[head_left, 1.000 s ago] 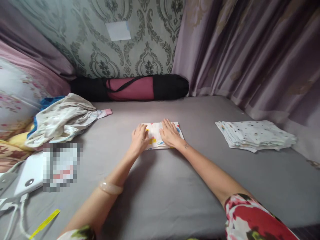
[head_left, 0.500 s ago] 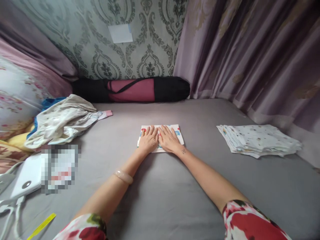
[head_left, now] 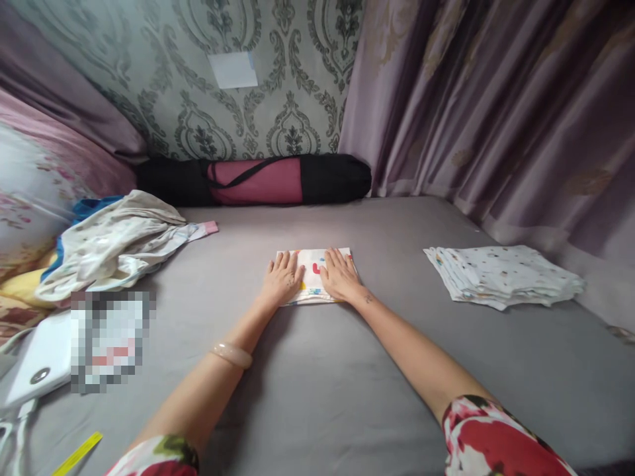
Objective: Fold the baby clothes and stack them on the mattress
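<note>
A small folded white cloth (head_left: 313,269) with coloured prints lies flat on the grey bed sheet (head_left: 317,383), in the middle of the view. My left hand (head_left: 282,279) rests palm down on its left part, fingers spread. My right hand (head_left: 340,276) presses flat on its right part. A strip of the cloth shows between the two hands. Neither hand grips anything. A pale bangle (head_left: 231,354) sits on my left wrist.
A stack of folded white printed cloths (head_left: 501,274) lies to the right. A heap of unfolded fabric (head_left: 112,244) sits at the left by floral pillows. A black and pink roll bag (head_left: 255,180) lies along the wall. A white device (head_left: 34,360) and yellow tape (head_left: 77,453) are near left.
My hands were together on the cloth half a second ago; now they have slid apart to its left and right parts, uncovering its middle.
</note>
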Available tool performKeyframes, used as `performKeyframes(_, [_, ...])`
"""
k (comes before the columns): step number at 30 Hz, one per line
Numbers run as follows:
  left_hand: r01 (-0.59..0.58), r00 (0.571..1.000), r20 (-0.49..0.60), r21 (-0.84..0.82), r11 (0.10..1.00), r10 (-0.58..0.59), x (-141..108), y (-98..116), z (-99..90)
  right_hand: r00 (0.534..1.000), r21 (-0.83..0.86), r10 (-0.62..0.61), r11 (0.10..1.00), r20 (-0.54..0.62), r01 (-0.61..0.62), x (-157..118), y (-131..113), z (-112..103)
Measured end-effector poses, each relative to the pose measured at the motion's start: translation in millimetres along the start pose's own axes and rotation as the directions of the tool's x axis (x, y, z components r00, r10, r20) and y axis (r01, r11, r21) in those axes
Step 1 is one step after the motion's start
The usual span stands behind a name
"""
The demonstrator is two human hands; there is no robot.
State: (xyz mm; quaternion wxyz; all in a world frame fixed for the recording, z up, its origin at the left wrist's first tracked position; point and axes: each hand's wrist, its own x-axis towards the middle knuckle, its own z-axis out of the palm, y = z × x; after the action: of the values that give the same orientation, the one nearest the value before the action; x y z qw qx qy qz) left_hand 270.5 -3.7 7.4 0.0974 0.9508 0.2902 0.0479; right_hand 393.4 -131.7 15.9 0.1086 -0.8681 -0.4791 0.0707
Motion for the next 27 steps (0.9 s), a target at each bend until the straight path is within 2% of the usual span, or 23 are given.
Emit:
performKeyframes(2, [0.002, 1.0, 0.023, 0.02, 1.0, -0.002, -1, -2, -3.5, 1.0, 0.02, 0.004, 1.0, 0.021, -0.005, -1, 4, -5])
performKeyframes(6, [0.049, 0.999, -0.004, 0.035, 0.998, -0.049, -5, -12, -7.4, 0.998, -0.017, 0.056, 0.998, -0.033, -0.056, -6, 17, -10])
performKeyframes(11, [0.07, 0.993, 0.097, -0.008, 0.997, -0.069, -8, -20, -6.7, 0.998, -0.053, 0.066, 0.996, -0.002, -0.066, -9, 28, -3])
performKeyframes(18, [0.087, 0.989, 0.124, -0.025, 0.996, -0.083, -6, -18, -7.5, 0.997, -0.01, 0.071, 0.997, 0.003, -0.071, -6, 30, 2])
performKeyframes(22, [0.087, 0.995, 0.049, -0.029, 0.996, -0.085, -8, -23, -12.3, 0.998, 0.169, 0.063, 0.984, 0.005, -0.063, -7, 38, -10])
performKeyframes(25, [0.196, 0.98, -0.027, -0.007, 0.981, -0.196, -11, -30, -21.7, 0.984, 0.377, 0.173, 0.914, -0.032, -0.149, -13, 48, -24])
performKeyframes(27, [0.294, 0.956, -0.013, -0.025, 0.956, -0.294, -12, -34, -29.4, 0.961, 0.497, 0.274, 0.838, -0.023, -0.227, -17, 56, -32])
